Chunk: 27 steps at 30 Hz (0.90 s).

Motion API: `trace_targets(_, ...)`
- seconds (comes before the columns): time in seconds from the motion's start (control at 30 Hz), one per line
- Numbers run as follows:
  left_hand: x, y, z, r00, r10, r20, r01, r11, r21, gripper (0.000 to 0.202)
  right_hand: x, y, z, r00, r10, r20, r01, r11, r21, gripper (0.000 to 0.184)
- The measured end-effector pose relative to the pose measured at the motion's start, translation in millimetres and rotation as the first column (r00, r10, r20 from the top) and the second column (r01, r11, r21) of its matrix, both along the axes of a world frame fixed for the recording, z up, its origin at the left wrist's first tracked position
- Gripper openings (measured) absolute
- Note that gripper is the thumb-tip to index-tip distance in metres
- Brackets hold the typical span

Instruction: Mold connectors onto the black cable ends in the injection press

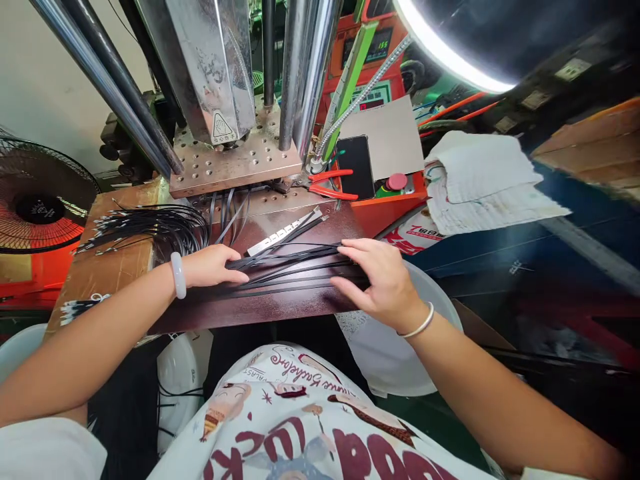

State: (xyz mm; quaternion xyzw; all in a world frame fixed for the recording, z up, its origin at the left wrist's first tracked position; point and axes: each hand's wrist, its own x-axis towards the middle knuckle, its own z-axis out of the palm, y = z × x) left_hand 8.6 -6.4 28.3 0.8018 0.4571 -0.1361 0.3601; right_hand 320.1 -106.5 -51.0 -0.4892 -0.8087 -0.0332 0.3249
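A loose bundle of thin black cables [295, 263] lies across the brown metal work surface [280, 312], stretched between both hands. My left hand [213, 265], with a pale bangle at the wrist, has its thumb and fingers around the bundle's left part. At the right end, my right hand [385, 280] spans the cables, thumb on the near side and fingers on the far side. The palms hide the cable ends. Just behind the bundle lies a silver slotted metal strip [283, 233], with black cables along its near side.
A press plate [235, 170] with a hand-warning label above it stands behind. Red-handled pliers [330, 185], a phone [356, 167] and a red button [397, 181] are at right. More black cables [145, 227] lie on cardboard at left, near a fan [43, 200]. A ring lamp [460, 60] hangs above.
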Motion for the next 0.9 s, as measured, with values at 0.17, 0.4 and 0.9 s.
trace_targets(0.17, 2, 5, -3.7, 0.99, 0.056, 0.126, -0.02, 0.962, -0.273, 0.035, 1, 1, 10.8, 0.977, -0.123, 0.174, 0.131, 0.991, -0.036, 0.054)
trace_targets(0.4, 20, 11, -6.4, 0.943, 0.168, 0.286, -0.046, 0.919, -0.391, 0.039, -30, 10, 38.5, 0.994, 0.079, -0.072, -0.071, 0.992, 0.1, 0.031)
trace_targets(0.9, 2, 21, 6.3, 0.87, -0.29, 0.4, -0.025, 0.782, 0.623, 0.027, -33, 61, 33.4, 0.93, -0.078, 0.358, 0.061, 0.996, 0.06, 0.029)
